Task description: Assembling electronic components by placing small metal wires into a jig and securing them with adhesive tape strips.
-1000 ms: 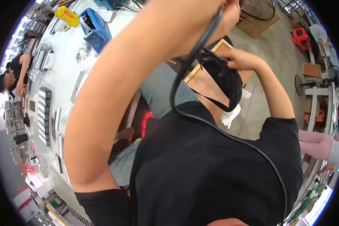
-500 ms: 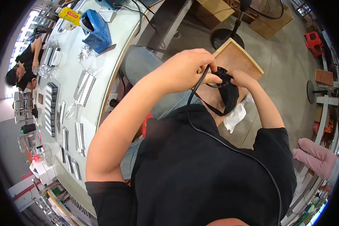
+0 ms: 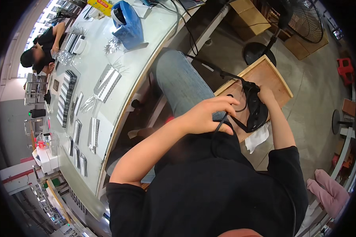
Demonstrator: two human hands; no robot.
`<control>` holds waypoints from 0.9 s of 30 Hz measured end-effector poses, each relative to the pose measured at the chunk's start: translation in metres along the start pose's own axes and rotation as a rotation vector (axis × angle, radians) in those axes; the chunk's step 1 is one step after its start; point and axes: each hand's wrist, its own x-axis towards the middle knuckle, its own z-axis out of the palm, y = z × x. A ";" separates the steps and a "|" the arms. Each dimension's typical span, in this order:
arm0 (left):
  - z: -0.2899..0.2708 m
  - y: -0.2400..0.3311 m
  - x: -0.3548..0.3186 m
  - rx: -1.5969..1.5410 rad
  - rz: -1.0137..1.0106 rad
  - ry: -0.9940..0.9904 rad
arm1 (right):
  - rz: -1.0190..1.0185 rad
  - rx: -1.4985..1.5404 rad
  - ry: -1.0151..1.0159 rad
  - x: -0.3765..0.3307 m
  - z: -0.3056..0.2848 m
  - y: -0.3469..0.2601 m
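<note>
I look down my black shirt (image 3: 225,189) to my lap. My left hand (image 3: 209,114) is closed around a black cable (image 3: 218,128) that runs down across my chest. My right hand (image 3: 267,96) grips the top of a black pouch-like bag (image 3: 259,112), which rests on a wooden tray (image 3: 275,79) at my right knee. A thin black strap (image 3: 213,67) stretches from the bag toward the bench. My leg in blue jeans (image 3: 182,85) lies between bench and tray.
A long white workbench (image 3: 95,51) on my left carries rows of small metal parts (image 3: 107,83) and a blue tool (image 3: 126,23). Another person (image 3: 43,49) in black works at its far end. A standing fan (image 3: 300,19), cardboard boxes (image 3: 249,15) and a white cloth (image 3: 259,138) are on the floor.
My left arm has come down from in front of the camera to my lap, still holding the cable. The view has tilted, showing more of the bench and tray.
</note>
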 end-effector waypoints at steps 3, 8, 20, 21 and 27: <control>0.007 -0.010 -0.013 -0.169 -0.138 0.021 | -0.031 -0.020 0.014 -0.003 0.005 0.010; 0.035 -0.049 -0.023 -0.563 -0.271 0.279 | 0.007 -0.017 0.136 -0.057 -0.015 -0.030; 0.019 -0.045 0.058 -0.018 -0.272 0.362 | -1.242 1.897 -0.513 -0.236 -0.115 -0.163; 0.020 -0.045 0.054 0.005 -0.263 0.363 | -1.327 2.195 -0.357 -0.231 -0.137 -0.172; -0.001 0.009 -0.031 0.185 -0.107 0.293 | -1.470 2.458 1.057 -0.158 -0.280 -0.129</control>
